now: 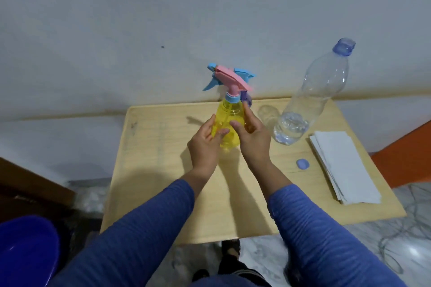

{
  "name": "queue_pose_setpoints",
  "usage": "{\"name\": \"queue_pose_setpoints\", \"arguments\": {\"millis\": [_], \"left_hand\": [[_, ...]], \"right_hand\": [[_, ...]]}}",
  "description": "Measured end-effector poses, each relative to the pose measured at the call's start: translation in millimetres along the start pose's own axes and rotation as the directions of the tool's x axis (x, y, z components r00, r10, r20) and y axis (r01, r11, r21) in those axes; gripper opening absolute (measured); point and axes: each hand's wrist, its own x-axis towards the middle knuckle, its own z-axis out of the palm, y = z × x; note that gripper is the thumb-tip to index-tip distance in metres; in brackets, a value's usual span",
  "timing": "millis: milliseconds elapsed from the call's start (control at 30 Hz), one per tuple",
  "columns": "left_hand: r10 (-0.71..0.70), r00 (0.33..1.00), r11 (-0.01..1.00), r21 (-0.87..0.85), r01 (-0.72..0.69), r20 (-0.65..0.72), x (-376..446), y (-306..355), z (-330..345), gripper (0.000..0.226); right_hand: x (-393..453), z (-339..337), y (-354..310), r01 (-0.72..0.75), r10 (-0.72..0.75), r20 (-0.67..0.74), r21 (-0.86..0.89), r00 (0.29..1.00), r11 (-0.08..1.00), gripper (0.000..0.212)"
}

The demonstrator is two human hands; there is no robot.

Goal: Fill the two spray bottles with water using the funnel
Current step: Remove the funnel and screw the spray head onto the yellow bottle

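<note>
A yellow spray bottle (pixel 229 115) with a pink trigger head and blue collar stands near the far edge of the small wooden table (pixel 163 170). My left hand (pixel 205 144) wraps its left side and my right hand (pixel 253 135) presses its right side, fingers curled on the body. Behind it, mostly hidden, is a second spray bottle (pixel 242 74) with a blue trigger head and a purple body. To the right stands a large clear water bottle (pixel 310 100), uncapped, with a little water at the bottom. No funnel is visible.
The blue bottle cap (pixel 302 163) lies on the table right of my right wrist. A stack of white paper napkins (pixel 345 168) lies at the table's right edge. A blue tub (pixel 25 251) sits on the floor at lower left. A wall is close behind the table.
</note>
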Motion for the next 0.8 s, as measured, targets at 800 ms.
{"name": "queue_pose_setpoints", "arguments": {"millis": [800], "left_hand": [[-0.079,0.902,0.962,0.204,0.18,-0.424,151,-30,-8,0.038]], "right_hand": [[154,111,49,-0.054,0.025,0.493,0.046,0.869,0.997,0.058]]}}
